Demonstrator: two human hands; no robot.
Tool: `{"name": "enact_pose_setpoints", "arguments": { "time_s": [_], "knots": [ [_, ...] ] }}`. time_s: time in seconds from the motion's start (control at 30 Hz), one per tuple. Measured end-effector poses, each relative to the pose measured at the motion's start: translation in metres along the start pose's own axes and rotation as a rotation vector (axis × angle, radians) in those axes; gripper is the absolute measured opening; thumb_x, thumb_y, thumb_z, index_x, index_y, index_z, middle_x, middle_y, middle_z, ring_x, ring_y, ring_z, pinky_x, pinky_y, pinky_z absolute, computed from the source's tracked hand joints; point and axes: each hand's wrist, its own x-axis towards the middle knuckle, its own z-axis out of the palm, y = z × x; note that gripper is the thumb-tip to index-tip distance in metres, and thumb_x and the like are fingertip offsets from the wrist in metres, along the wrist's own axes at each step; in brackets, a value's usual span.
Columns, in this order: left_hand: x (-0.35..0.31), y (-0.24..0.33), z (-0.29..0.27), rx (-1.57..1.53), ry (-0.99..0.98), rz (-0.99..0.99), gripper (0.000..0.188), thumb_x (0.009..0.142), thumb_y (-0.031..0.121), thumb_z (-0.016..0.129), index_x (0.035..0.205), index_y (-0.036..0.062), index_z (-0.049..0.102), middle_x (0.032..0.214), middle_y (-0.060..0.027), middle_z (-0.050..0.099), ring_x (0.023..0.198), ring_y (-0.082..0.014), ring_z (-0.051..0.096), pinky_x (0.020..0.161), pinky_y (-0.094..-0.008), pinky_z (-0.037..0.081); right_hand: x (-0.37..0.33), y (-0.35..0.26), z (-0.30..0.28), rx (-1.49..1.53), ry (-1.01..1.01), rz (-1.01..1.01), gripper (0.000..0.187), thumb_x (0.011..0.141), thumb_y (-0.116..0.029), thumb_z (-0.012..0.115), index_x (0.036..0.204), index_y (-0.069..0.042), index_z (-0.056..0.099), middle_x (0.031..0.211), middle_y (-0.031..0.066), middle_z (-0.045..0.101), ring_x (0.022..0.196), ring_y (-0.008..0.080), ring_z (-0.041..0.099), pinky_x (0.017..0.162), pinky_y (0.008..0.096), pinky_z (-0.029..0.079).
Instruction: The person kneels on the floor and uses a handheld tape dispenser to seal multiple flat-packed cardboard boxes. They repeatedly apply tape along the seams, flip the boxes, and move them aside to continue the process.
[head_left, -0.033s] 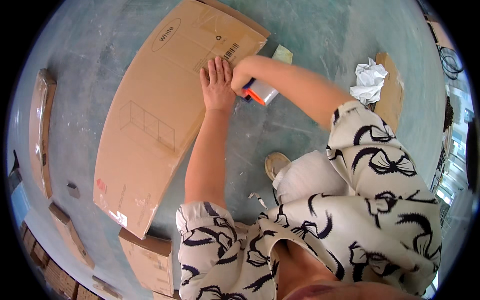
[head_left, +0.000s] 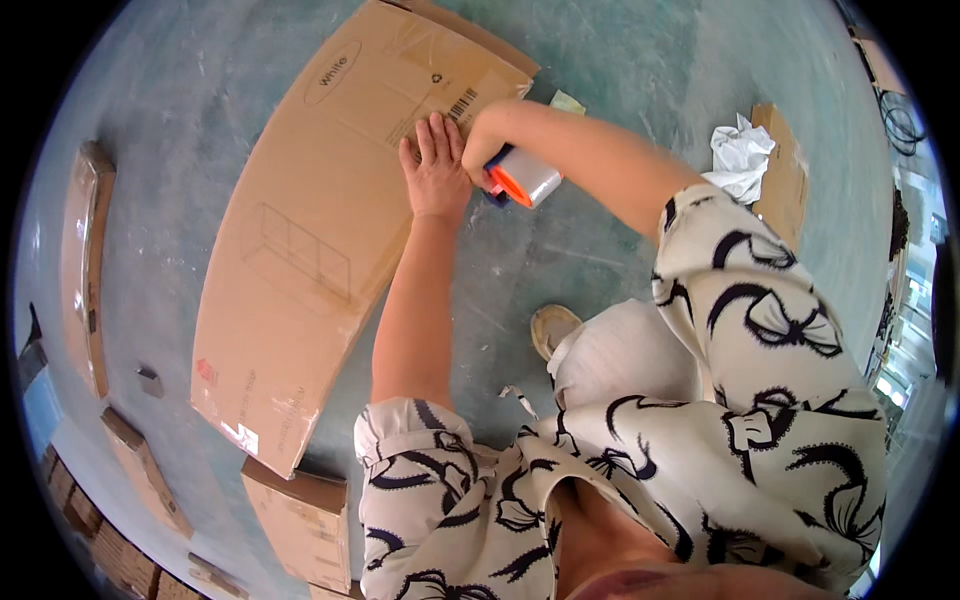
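A long, flat brown cardboard box (head_left: 270, 240) lies on the floor, with printing and a line drawing of a shelf frame on top. My left hand (head_left: 438, 165) rests flat on it, fingers spread, near the right edge. Just beside it, my right hand (head_left: 487, 145) is closed around a tape dispenser (head_left: 532, 178) at that edge. The dispenser carries a wide roll of clear tape on an orange core. Its handle and blade are mostly covered by my right hand, and no strip of tape can be made out on the box.
Crumpled white paper (head_left: 740, 158) lies by a cardboard piece (head_left: 782, 180) at the right. A smaller carton (head_left: 295, 515) stands close below the long box. Narrow flat boxes (head_left: 85, 270) lie at the left. A pale scrap (head_left: 568, 103) shows beyond my right forearm.
The tape dispenser has turned slightly in my right hand, so more of its orange core shows. My left hand stays in place on the box.
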Motion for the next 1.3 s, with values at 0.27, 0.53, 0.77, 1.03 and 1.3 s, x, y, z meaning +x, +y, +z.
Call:
{"name": "enact_pose_setpoints", "arguments": {
  "time_s": [0.27, 0.53, 0.77, 1.03, 1.3],
  "knots": [
    [0.017, 0.031, 0.001, 0.191, 0.046, -0.169, 0.054, 0.092, 0.017, 0.046, 0.139, -0.0044, 0.032, 0.143, -0.0257, 0.033, 0.133, -0.042, 0.029, 0.105, -0.0614, 0.026, -0.027, 0.151, 0.086, 0.774, -0.028, -0.206, 0.029, 0.075, -0.034, 0.073, 0.087, -0.008, 0.069, 0.082, 0.0025, 0.065, 0.077, 0.0131, 0.06, 0.069, 0.0296, 0.048],
    [0.03, 0.046, 0.014, 0.109, 0.094, -0.164, 0.055, 0.094, 0.013, 0.043, 0.144, -0.0004, 0.024, 0.146, -0.0317, 0.026, 0.136, -0.0473, 0.024, 0.108, -0.0628, 0.02, -0.034, 0.148, 0.136, 1.59, 0.242, -0.474, 0.029, 0.083, -0.03, 0.066, 0.097, -0.004, 0.066, 0.091, 0.0016, 0.062, 0.084, 0.0082, 0.058, 0.078, 0.024, 0.048],
    [0.024, 0.032, -0.002, 0.098, -0.027, -0.091, 0.058, 0.095, 0.02, 0.044, 0.146, 0.005, 0.022, 0.148, -0.0293, 0.024, 0.138, -0.0462, 0.021, 0.111, -0.0603, 0.016, -0.037, 0.164, 0.142, 1.637, 0.269, -0.603, 0.041, 0.084, -0.032, 0.064, 0.11, 0.0, 0.062, 0.104, 0.0085, 0.064, 0.093, 0.0139, 0.061, 0.085, 0.0277, 0.049],
    [0.058, 0.042, 0.007, -0.083, 0.15, 0.231, 0.056, 0.09, 0.017, 0.045, 0.144, 0.0076, 0.031, 0.148, -0.0124, 0.032, 0.136, -0.0372, 0.028, 0.11, -0.0513, 0.024, -0.041, 0.168, 0.076, 1.489, 0.895, -0.566, 0.055, 0.079, -0.04, 0.069, 0.117, -0.002, 0.062, 0.107, 0.0081, 0.065, 0.1, 0.016, 0.06, 0.087, 0.0293, 0.047],
    [0.058, 0.037, -0.004, -0.064, 0.115, 0.208, 0.052, 0.086, 0.016, 0.048, 0.136, 0.0049, 0.044, 0.147, -0.0104, 0.034, 0.134, -0.0336, 0.031, 0.109, -0.0486, 0.025, -0.031, 0.134, 0.021, 1.224, 1.028, -0.601, 0.061, 0.077, -0.036, 0.071, 0.126, -0.001, 0.056, 0.114, 0.0096, 0.062, 0.104, 0.0175, 0.058, 0.09, 0.029, 0.045]
  ]
}}
